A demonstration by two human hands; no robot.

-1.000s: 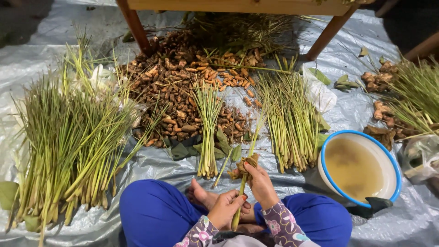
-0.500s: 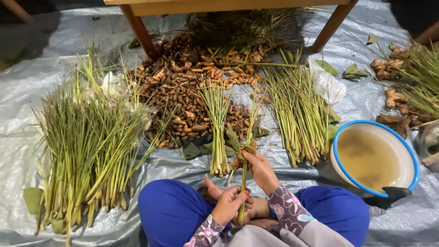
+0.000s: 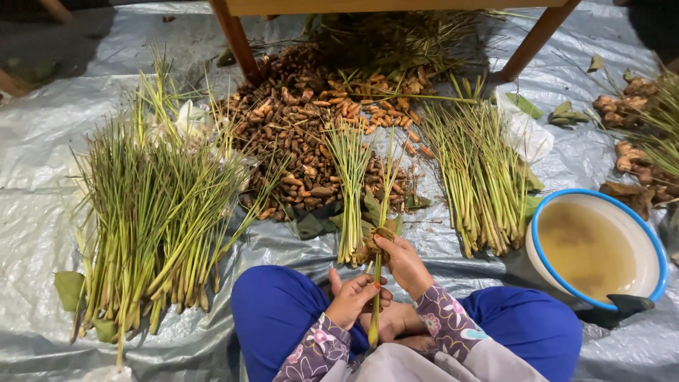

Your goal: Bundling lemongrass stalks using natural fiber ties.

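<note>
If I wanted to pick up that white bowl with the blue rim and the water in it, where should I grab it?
Probably by the blue rim of the bowl, one hand on each opposite side, coming from above. It stands upright on the tarp and holds murky liquid, so keep it level.

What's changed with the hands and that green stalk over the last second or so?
Very little. The left hand still holds the lower end of the lemongrass stalk, and the right hand still pinches it higher up, at the brown husk. Nothing was let go. The bundles, root pile and basin stayed put.
</note>
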